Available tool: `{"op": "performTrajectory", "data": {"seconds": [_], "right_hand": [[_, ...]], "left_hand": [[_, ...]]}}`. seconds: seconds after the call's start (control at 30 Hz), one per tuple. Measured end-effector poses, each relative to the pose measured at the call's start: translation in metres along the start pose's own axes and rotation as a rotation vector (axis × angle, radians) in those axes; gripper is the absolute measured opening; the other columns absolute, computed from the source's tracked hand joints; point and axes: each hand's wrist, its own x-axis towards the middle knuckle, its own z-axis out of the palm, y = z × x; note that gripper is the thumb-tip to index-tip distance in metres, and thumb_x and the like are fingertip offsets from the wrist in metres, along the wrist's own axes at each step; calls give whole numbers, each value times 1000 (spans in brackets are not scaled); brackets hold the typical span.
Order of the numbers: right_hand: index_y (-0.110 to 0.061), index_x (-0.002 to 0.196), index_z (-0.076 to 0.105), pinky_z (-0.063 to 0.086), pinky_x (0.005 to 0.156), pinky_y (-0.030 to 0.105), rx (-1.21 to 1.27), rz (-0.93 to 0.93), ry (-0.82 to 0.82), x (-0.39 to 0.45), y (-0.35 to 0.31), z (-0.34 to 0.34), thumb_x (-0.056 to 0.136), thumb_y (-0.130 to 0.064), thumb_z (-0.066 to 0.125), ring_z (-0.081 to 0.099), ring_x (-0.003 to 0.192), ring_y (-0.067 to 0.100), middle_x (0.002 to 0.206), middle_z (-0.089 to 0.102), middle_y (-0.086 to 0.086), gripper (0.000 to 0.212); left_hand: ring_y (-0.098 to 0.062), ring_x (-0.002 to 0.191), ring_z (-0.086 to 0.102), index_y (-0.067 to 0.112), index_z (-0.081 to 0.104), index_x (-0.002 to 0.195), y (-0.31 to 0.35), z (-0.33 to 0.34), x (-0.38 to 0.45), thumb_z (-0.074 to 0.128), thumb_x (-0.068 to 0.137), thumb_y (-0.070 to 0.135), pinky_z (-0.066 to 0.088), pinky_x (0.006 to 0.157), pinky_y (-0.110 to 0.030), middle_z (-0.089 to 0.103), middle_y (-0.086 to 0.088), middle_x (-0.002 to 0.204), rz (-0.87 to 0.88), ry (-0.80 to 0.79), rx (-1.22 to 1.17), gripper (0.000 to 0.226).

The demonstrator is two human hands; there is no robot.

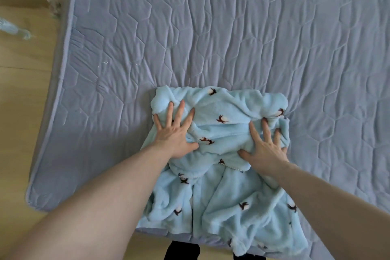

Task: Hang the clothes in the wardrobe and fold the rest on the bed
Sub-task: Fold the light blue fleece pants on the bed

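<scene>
Surface: a bed (pixel 232 27) under a grey-blue quilted cover stitched in hexagons fills most of the view, with pale wood floor (pixel 23 95) along the 9 o'clock side.

Your garment (pixel 221 175), a light blue fleece piece printed with small brown-and-white motifs, lies on the bed at 6 o'clock, near the edge closest to you. Its far part is folded back over itself into a rumpled band; its lower part spreads flat and hangs slightly over the bed edge at the bottom.

Your left hand (pixel 175 135) rests palm down on the folded band's 9 o'clock end, fingers straight and spread wide, thumb pointing inward toward the centre.

Your right hand (pixel 266 150) rests palm down on the 3 o'clock end, fingers also spread and mostly straight; the outer fingertips sink into a crease of the fleece. Neither hand pinches the cloth; both press on it.

Outward: a blurred pale blue object (pixel 12 28) lies on the floor at 9 o'clock, well apart from the bed. Dark shapes (pixel 182 250) show below the bed edge at 6 o'clock; what they are is unclear.
</scene>
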Motion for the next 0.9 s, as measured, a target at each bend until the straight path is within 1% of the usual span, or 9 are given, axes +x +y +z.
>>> {"op": "performTrajectory", "data": {"seconds": [0.13,0.23,0.33,0.5,0.57,0.63,0.73,0.8,0.9], "right_hand": [[-53,155,-21,13,124,66,74,-37,11,-12,3,-7,89,-71,56,-17,157,36,167,-29,-12,104],[-46,163,1,16,127,55,218,-127,186,-41,8,-7,90,-63,63,-4,159,27,171,-16,-12,97],[-45,162,11,31,121,48,455,-90,349,-85,20,12,87,-61,71,13,157,20,170,-1,-21,97],[-31,163,10,36,118,54,703,350,199,-146,53,62,73,-70,78,26,153,27,168,19,0,120],[-28,162,17,45,107,49,800,456,86,-162,63,76,71,-69,81,46,139,29,161,37,3,119],[-27,157,28,51,99,47,884,497,17,-172,68,89,73,-62,84,59,121,28,141,57,0,107],[-29,146,46,58,83,36,959,501,-32,-174,70,101,76,-52,86,67,106,20,117,66,-9,84],[-29,130,60,55,60,19,1029,495,-50,-174,65,103,78,-51,86,70,91,8,105,72,-13,62],[-32,116,67,52,56,20,1098,526,-29,-174,58,103,76,-54,85,71,86,8,96,75,-13,49]], "left_hand": [[-29,146,-43,39,-13,160,4,-18,-1,55,77,79,-9,117,-74,-44,8,158,0,-23,-123,115],[-23,158,-7,35,14,161,-8,-18,-31,66,78,65,17,125,-55,-13,10,169,33,322,-439,103],[-11,153,15,38,14,159,-28,3,-80,67,74,67,24,119,-36,8,9,169,-148,518,-755,104],[-30,148,34,21,22,161,-66,55,-161,76,58,79,34,119,-48,32,-9,163,-706,207,-1029,130],[-22,123,63,19,55,138,-71,77,-186,89,54,70,55,97,-30,64,-2,135,-750,149,-1203,104],[-8,91,73,22,69,112,-65,90,-204,85,58,62,57,66,-15,76,6,109,-733,33,-1367,68],[-18,91,73,24,69,119,-53,109,-217,80,67,72,55,70,-30,79,-3,105,-801,-160,-1486,71],[-25,88,65,25,71,118,-46,117,-215,79,58,77,47,66,-33,77,-6,101,-839,-145,-1547,80],[-27,102,70,22,71,121,-37,123,-206,78,47,74,56,85,-43,77,-4,110,-885,-55,-1611,91]]}}
